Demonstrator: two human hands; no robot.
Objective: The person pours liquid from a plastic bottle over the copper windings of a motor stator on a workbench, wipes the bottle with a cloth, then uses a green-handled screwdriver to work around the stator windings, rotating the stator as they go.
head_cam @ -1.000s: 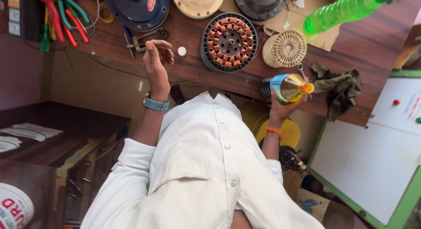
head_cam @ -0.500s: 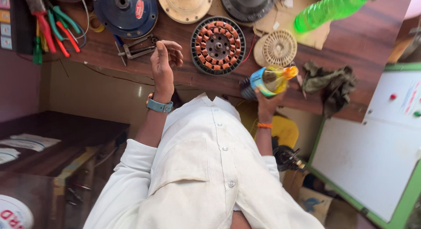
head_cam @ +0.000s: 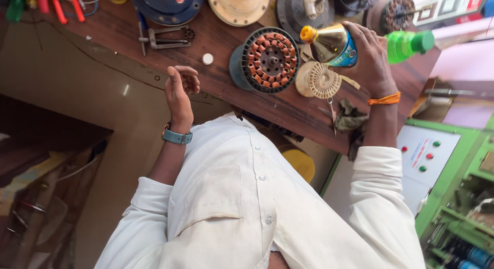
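Observation:
My right hand [head_cam: 369, 58], with an orange thread at the wrist, grips a small bottle [head_cam: 332, 42] of amber oil with a blue label and a yellow nozzle. The bottle lies tilted, nozzle pointing left, just right of a motor stator [head_cam: 267, 60] with copper windings on the wooden bench [head_cam: 123, 32]. My left hand [head_cam: 180, 89], with a blue watch on the wrist, hovers at the bench's near edge with its fingers curled and nothing in them. A small white cap [head_cam: 207, 58] lies on the bench just beyond it.
A cream slotted fan wheel [head_cam: 321, 79], a green bottle [head_cam: 406, 45], a dark rag [head_cam: 351, 117], a metal puller [head_cam: 164, 36], round motor housings [head_cam: 237, 5] and red and green handled pliers [head_cam: 56, 1] sit on the bench. A green control box [head_cam: 427, 155] stands at the right.
My right hand has carried the oil bottle from the bench's near edge up over the bench beside the stator. My left hand has drawn back a little and curled its fingers.

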